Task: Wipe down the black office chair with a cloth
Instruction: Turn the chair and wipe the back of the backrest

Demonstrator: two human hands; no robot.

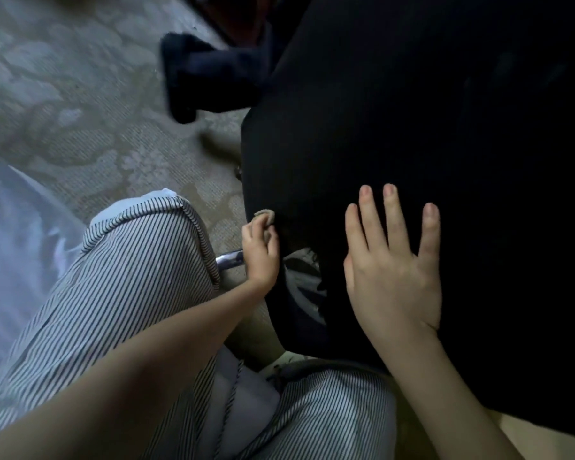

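The black office chair (pixel 429 127) fills the right half of the view, seen from above with its dark padded surface toward me. My right hand (pixel 395 260) lies flat on that surface, fingers straight and spread. My left hand (pixel 261 250) is at the chair's left edge, lower down, and pinches a small grey-brown cloth (pixel 264 214) against the edge. Only a bit of the cloth shows above my fingers. The black armrest (pixel 196 78) juts out to the left near the top.
A patterned grey carpet (pixel 80 94) covers the floor at left. My knees in striped trousers (pixel 130 277) are close below the chair. A chrome part of the chair's base (pixel 229 258) shows behind my left hand.
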